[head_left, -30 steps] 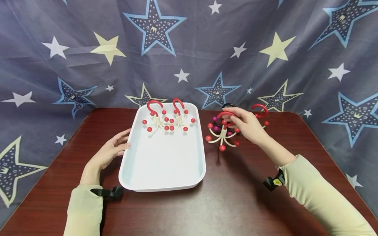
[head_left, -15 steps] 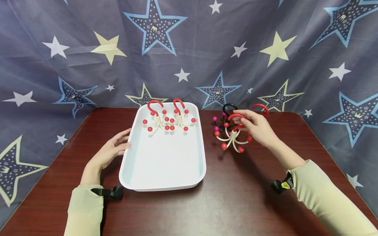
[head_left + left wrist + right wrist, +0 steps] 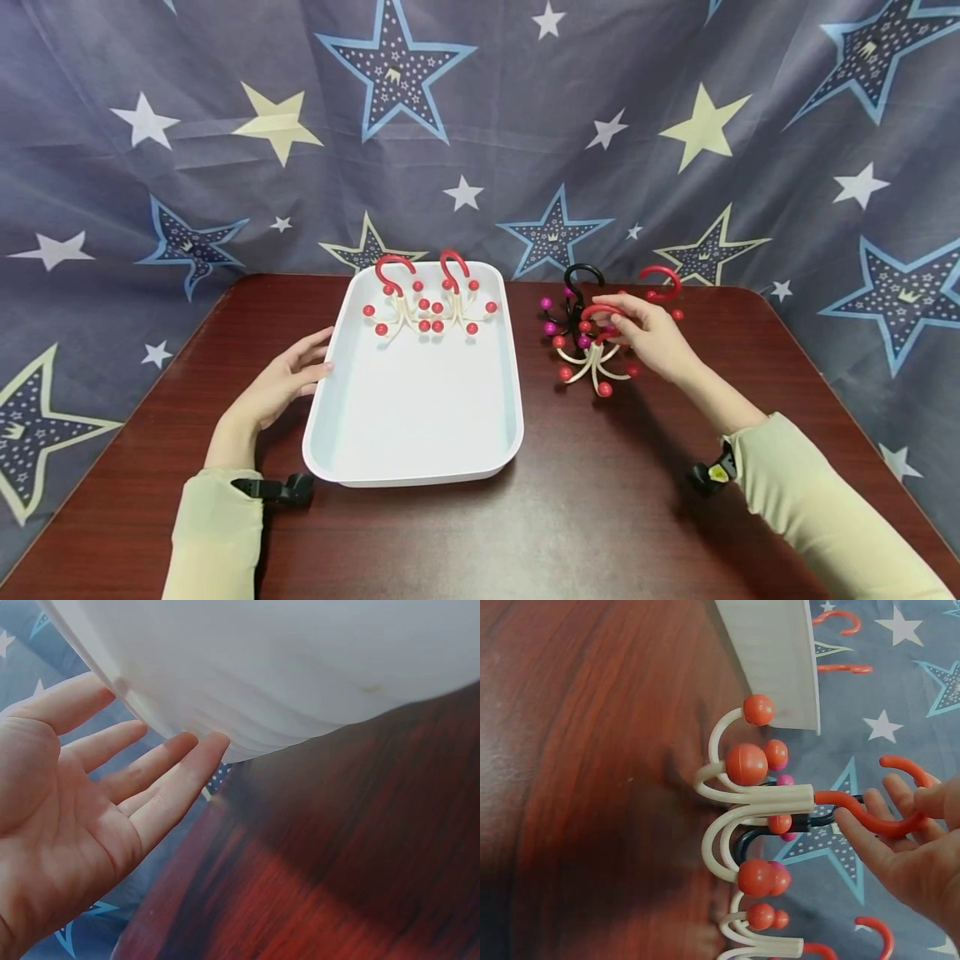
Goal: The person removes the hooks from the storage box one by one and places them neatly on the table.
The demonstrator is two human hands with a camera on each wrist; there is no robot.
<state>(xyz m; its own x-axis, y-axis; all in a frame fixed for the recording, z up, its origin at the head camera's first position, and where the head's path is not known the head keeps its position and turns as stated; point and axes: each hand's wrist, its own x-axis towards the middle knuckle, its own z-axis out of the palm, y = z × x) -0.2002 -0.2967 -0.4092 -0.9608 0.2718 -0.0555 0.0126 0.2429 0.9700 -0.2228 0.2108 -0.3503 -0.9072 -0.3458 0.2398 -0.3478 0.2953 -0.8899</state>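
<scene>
My right hand [image 3: 656, 333] pinches the red hook of a cream multi-arm hanger [image 3: 596, 357] tipped with red balls. In the right wrist view, thumb and fingers lie around that red hook [image 3: 881, 823], with the curved arms pointing down at the table. A white tray [image 3: 420, 417] stands left of it, holding two matching hangers [image 3: 401, 312] upright near its far end. Relaxed, fairly straight fingers of my left hand [image 3: 277, 379] touch the tray's left side; the left wrist view shows the fingertips against its outer wall [image 3: 247, 697].
Just behind the held hanger stands a black multi-arm hanger [image 3: 573, 304] with magenta balls. Farther right, another red-hooked hanger [image 3: 671, 279] is partly hidden by my right hand. The brown table [image 3: 570, 500] meets a starry cloth [image 3: 465, 108] at the back.
My right hand carried the red-hooked hanger to the right, then slightly lower toward me, uncovering more of the black hanger. The left hand and tray stay put.
</scene>
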